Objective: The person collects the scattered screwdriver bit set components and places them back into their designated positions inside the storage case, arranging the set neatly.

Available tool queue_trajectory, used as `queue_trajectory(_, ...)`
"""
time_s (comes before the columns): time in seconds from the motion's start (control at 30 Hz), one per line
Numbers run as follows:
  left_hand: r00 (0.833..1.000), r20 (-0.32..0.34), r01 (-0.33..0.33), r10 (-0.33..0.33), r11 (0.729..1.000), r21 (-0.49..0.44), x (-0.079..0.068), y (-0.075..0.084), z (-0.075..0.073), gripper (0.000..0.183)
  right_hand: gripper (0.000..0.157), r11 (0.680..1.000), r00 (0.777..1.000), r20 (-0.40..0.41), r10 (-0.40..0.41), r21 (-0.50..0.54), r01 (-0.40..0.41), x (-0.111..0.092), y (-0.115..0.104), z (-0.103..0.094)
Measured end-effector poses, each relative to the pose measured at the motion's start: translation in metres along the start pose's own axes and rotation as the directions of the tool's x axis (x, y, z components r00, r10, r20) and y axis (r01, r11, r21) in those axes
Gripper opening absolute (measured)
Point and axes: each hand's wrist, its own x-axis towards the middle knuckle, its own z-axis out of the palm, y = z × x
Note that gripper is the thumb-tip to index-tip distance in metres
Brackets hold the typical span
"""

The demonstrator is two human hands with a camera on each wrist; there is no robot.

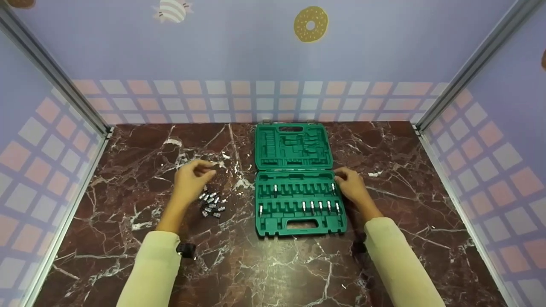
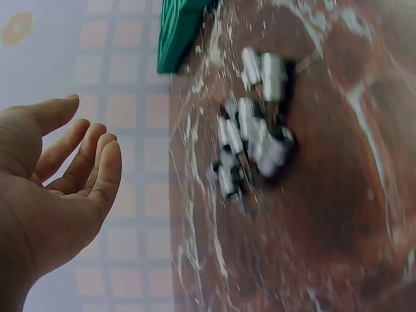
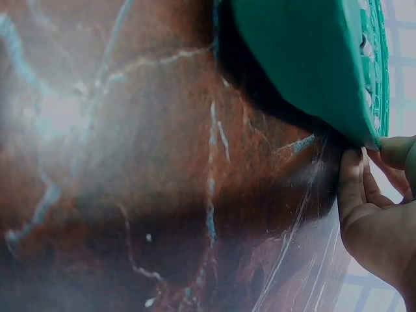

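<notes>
A green plastic tool case point(image 1: 294, 170) lies unfolded on the table, its lid away from me. Silver bit sockets point(image 1: 320, 207) stand in some slots of its lower half; other slots there are bare. Left of the case is a loose pile of bit sockets point(image 1: 212, 204), blurred in the left wrist view. My left hand point(image 1: 192, 179) hovers beyond the pile, fingers loosely bent, and the left wrist view shows nothing in it. At the case's right edge, close to the hinge, my right hand point(image 1: 350, 184) pinches the rim between thumb and fingers point(image 3: 351, 179).
The case sits on a dark red marbled table point(image 1: 298, 273). A patterned back wall point(image 1: 239, 51) rises behind the lid, with side walls at left and right. A black wrist device point(image 1: 186, 250) shows beside the left sleeve.
</notes>
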Motion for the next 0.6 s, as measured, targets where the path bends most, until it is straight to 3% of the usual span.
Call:
queue_trajectory(0.1,0.999,-0.025,0.030,-0.029,0.999,0.033,0.002,-0.011,-0.007,0.022,0.028,1.000,1.000,-0.002,0.000,-0.009,0.000,0.000,0.000,0.000)
queue_trajectory(0.27,0.995,-0.004,0.099,-0.100,0.988,0.118,0.002,-0.026,-0.011,0.023,0.028,1.000,1.000,-0.003,0.000,-0.017,0.000,0.000,-0.001,0.001)
queue_trajectory(0.6,0.974,0.028,0.213,-0.223,0.957,0.196,0.006,-0.040,-0.005,0.024,0.029,1.000,1.000,0.001,0.014,0.001,-0.014,-0.001,0.001,0.001)
